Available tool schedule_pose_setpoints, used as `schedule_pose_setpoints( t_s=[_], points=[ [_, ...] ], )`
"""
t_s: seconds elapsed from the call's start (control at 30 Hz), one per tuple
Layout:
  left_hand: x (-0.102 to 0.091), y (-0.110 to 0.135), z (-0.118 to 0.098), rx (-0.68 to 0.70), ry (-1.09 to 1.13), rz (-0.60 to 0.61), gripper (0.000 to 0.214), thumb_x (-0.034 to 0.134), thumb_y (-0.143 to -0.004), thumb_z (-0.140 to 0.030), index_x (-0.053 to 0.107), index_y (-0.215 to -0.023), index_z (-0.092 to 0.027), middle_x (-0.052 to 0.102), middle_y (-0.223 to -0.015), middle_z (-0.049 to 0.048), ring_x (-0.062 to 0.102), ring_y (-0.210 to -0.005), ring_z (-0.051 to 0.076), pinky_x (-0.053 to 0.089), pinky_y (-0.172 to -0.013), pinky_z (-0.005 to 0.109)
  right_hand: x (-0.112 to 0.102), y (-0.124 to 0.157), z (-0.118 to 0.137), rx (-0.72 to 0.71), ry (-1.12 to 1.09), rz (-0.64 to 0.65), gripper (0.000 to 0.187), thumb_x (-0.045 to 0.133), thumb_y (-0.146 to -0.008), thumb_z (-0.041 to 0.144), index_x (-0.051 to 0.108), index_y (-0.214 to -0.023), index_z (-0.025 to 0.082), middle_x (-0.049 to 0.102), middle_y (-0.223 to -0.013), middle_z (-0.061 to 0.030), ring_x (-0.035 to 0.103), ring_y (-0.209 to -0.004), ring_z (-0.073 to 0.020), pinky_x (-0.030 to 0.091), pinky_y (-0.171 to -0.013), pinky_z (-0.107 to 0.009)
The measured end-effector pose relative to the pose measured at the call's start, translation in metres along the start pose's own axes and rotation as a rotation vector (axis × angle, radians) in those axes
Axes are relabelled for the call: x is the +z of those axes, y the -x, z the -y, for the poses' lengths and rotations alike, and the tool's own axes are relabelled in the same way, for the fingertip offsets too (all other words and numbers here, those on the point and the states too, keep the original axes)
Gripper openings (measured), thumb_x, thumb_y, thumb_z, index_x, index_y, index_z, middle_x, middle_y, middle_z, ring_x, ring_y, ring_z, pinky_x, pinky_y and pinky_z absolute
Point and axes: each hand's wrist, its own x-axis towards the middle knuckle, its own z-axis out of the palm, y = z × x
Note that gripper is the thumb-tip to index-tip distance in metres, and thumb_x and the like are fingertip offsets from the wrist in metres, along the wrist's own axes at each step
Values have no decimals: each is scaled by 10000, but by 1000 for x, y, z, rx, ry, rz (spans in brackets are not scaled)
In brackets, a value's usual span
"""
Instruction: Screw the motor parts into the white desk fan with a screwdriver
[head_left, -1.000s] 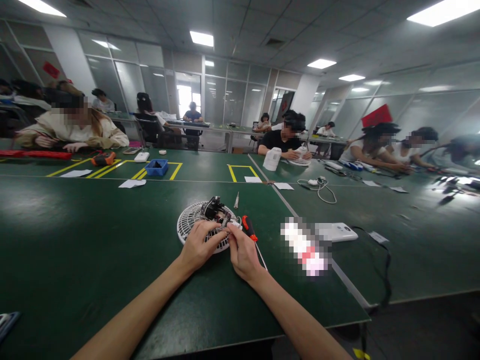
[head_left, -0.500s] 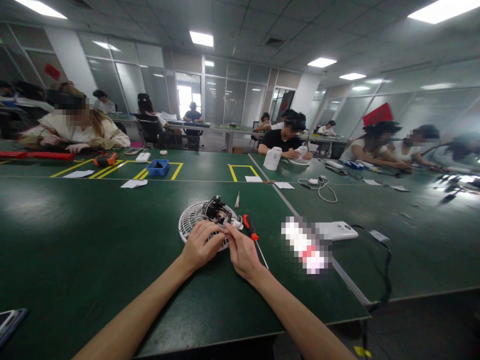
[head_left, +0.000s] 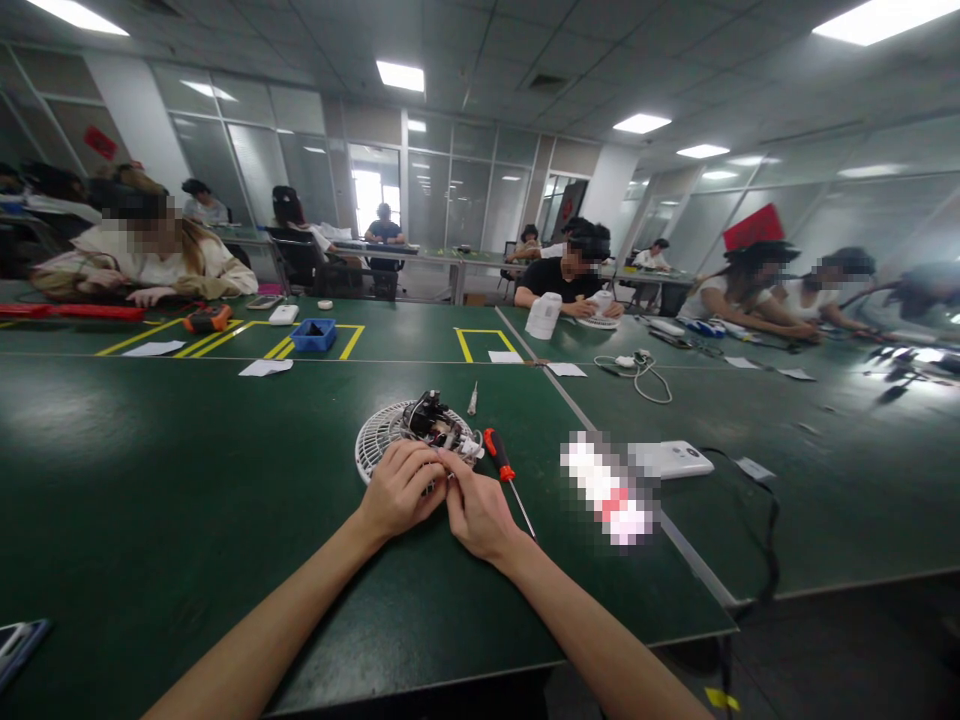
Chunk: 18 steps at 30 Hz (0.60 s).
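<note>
A white round fan grille [head_left: 375,440] lies on the green table, with a black motor and wiring [head_left: 429,412] on top of it. Over its near edge, my left hand [head_left: 401,485] is closed, thumb and fingers pinched together. My right hand [head_left: 480,505] meets it fingertip to fingertip, also pinched. Whatever the fingertips hold is too small and covered to make out. Just right of the grille lies a red and black screwdriver [head_left: 499,455], its shaft pointing toward me. A small clear-handled screwdriver [head_left: 473,398] rests behind the grille.
A white device [head_left: 679,459] with a dark cable [head_left: 772,530] lies to the right, near a blurred-out patch. Farther back are a blue bin [head_left: 314,335], a white cable [head_left: 652,378] and paper slips. A phone [head_left: 19,645] sits at the left edge. Co-workers sit across the table.
My right hand has shifted slightly left and its fingertips have drawn closer to my left hand's. The left hand, grille and screwdrivers stay nearly in place.
</note>
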Motion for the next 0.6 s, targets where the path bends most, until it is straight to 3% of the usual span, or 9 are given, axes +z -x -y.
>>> schedule_pose_setpoints(
  t_s=[0.37, 0.5, 0.6],
  points=[
    [-2, -4, -1, -22, -11, -47, 145, 672, -815, -104, 615, -920, -188, 714, -942, 81, 647, -963, 244, 578, -850, 396, -2, -1, 2, 4, -23, 41, 728, 436, -911, 44, 264, -1583, 266, 619, -1439, -108, 692, -1183, -227, 605, -950, -367],
    [-3, -5, 1, -54, 23, -43, 176, 679, -773, -79, 605, -879, -199, 727, -949, 66, 647, -964, 240, 575, -859, 396, -7, -2, -4, 31, 11, -63, 629, 420, -929, 52, 364, -1517, 268, 692, -1291, -107, 706, -1133, -218, 606, -905, -348],
    [-3, -4, 1, -67, 31, -38, 193, 678, -750, -71, 609, -871, -205, 732, -948, 60, 652, -961, 238, 569, -856, 396, -14, -2, -14, 137, 12, -199, 496, 422, -956, 84, 466, -1415, 265, 719, -1138, -74, 728, -959, -184, 599, -798, -302]
  ],
)
